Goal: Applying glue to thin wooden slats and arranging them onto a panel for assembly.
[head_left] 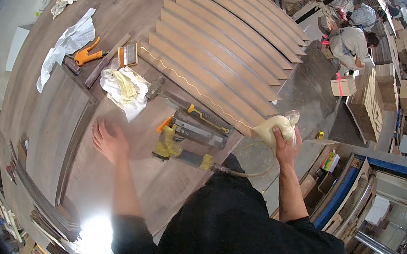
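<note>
My right hand (285, 147) is closed around a clear plastic bag of cream-coloured glue (269, 131). The bag's tip lies at the near right end of the closest brown board strip (198, 88). Along that strip runs a thin wavy glue bead (184, 79). My left hand (110, 141) is over the brown worktable (143, 182), fingers stretched out and holding nothing. Between my hands lies a yellow-and-grey nail gun (167, 145) with a hose, and a yellow-handled tool (205, 118) beside it. Beyond my left hand sits a glue-smeared white plastic bag (125, 88).
Several board strips (232, 34) lie fanned out beyond. An orange air blow gun (88, 55), a brush (128, 55) and a white cloth (69, 42) lie far left. Flat panels (60, 126) rest at the left. A co-worker (351, 46) bends over stacked boards (367, 104) at the right.
</note>
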Available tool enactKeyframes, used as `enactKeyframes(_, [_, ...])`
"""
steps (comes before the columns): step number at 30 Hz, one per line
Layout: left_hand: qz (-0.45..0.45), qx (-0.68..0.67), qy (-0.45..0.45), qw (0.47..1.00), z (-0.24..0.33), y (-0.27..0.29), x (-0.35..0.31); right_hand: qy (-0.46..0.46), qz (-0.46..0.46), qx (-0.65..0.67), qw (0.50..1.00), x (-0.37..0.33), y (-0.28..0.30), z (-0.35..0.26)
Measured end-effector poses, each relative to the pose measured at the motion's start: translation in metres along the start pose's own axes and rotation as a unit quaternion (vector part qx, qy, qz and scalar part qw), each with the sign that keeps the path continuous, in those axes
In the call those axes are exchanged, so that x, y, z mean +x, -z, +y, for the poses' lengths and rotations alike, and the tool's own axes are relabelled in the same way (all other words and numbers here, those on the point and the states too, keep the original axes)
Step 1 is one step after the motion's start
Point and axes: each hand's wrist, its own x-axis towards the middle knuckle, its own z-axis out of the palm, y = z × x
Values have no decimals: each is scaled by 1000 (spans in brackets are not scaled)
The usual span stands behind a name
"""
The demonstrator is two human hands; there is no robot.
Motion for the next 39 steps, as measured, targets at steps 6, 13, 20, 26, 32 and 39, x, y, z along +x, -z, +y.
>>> enactKeyframes(6, [7,-11,-8,1000,1,-1,1,15,-23,-53,998,-7,12,3])
enactKeyframes(13, [-12,-2,12,1000,-2,1,5,72,-21,-104,992,-11,18,6])
enactKeyframes(20, [-48,-15,31,998,7,13,1,-207,-13,342,917,-13,26,20])
enactKeyframes(26, [-25,-18,38,999,-7,6,-2,-290,-231,713,595,1,-19,-64])
enactKeyframes(32, [-77,-432,9,899,3,31,-52,-349,-302,613,641,-36,-98,-118])
enactKeyframes(39, [-285,-660,94,688,110,118,-104,-292,-485,457,687,-85,-157,-144])
